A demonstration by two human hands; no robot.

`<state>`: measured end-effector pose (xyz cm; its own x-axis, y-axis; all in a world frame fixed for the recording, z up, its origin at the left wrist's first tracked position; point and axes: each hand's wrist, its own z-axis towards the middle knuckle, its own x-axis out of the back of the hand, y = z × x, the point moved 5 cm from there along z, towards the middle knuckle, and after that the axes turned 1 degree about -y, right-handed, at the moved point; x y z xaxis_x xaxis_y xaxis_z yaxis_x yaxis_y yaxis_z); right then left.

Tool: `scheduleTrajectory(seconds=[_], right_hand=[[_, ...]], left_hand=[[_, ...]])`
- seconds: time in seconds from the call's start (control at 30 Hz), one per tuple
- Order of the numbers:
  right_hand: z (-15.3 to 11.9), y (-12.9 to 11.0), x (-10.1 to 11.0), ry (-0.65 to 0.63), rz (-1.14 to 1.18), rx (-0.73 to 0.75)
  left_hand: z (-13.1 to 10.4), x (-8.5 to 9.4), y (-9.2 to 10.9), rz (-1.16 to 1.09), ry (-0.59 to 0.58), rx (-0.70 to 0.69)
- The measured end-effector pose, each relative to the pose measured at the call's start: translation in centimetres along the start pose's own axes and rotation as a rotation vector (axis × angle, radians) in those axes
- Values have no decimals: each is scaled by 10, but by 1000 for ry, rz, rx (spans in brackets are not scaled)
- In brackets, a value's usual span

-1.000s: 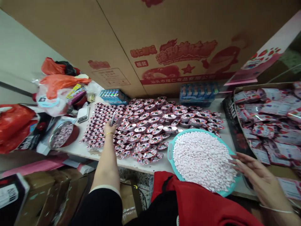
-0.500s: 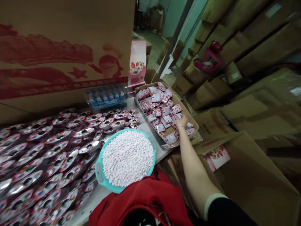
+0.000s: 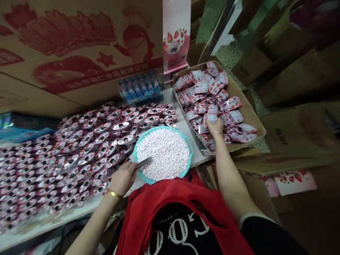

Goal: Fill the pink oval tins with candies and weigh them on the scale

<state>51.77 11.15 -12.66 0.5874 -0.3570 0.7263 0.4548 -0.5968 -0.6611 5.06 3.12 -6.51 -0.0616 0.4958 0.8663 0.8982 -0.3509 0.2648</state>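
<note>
My left hand (image 3: 122, 179) is closed around a narrow grey metal scoop (image 3: 145, 162). Its tip reaches over the small white candies (image 3: 162, 152) heaped in a turquoise basin (image 3: 190, 143). Over in a shallow cardboard tray (image 3: 252, 115), my right hand (image 3: 216, 127) has its fingers closed on a small pink candy packet (image 3: 211, 118). Many similar strawberry-printed packets (image 3: 231, 103) lie loosely around it. The far end of the scoop's shape is hard to make out against the candies.
Rows of upright containers with oval tops and dark openings (image 3: 87, 122) fill the table's left side. Behind them stand a blue pack (image 3: 140, 88) and a large printed carton (image 3: 79, 46). A pink strawberry box (image 3: 176, 42) stands at the back; an open carton (image 3: 292, 141) is at right.
My left hand has come into view with the metal scoop over the basin. My right hand has shifted among the packets and now grips one. The view has turned, showing more of the left side.
</note>
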Motion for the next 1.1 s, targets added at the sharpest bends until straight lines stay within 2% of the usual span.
scheduleTrajectory(seconds=[0.07, 0.13, 0.17, 0.23, 0.37, 0.47, 0.57, 0.67, 0.77, 0.87, 1.0, 1.1], right_hand=[[-25, -1, 8, -10, 472, -38], [-55, -12, 15, -136, 900, -45], [-70, -20, 18, -220, 1034, -41], [-98, -34, 24, -359, 1146, -52], [-134, -46, 22, -511, 1151, -127], [-149, -39, 14, -504, 1150, -205], [-163, -31, 8, -531, 1107, -266], [-177, -30, 5, -610, 1035, -239], [-185, -31, 4, -619, 921, -120], [-190, -30, 2, -574, 759, 43], [-195, -34, 1, -484, 538, 316], [-201, -45, 1, -451, 369, 508]], left_hand=[[9, -12, 10, 16, -31, 9], [25, -29, 27, -1, -35, 4], [34, -38, 36, -17, -25, 1], [48, -51, 51, -54, -3, -1], [55, -61, 52, -144, 16, -21], [51, -60, 47, -175, 16, -39], [55, -62, 50, -174, 29, 1], [59, -64, 55, -227, 41, -1], [54, -61, 50, -320, 58, -42], [43, -51, 39, -401, 70, -101], [27, -23, 33, -445, 123, -192], [19, 5, 38, -428, 173, -273]])
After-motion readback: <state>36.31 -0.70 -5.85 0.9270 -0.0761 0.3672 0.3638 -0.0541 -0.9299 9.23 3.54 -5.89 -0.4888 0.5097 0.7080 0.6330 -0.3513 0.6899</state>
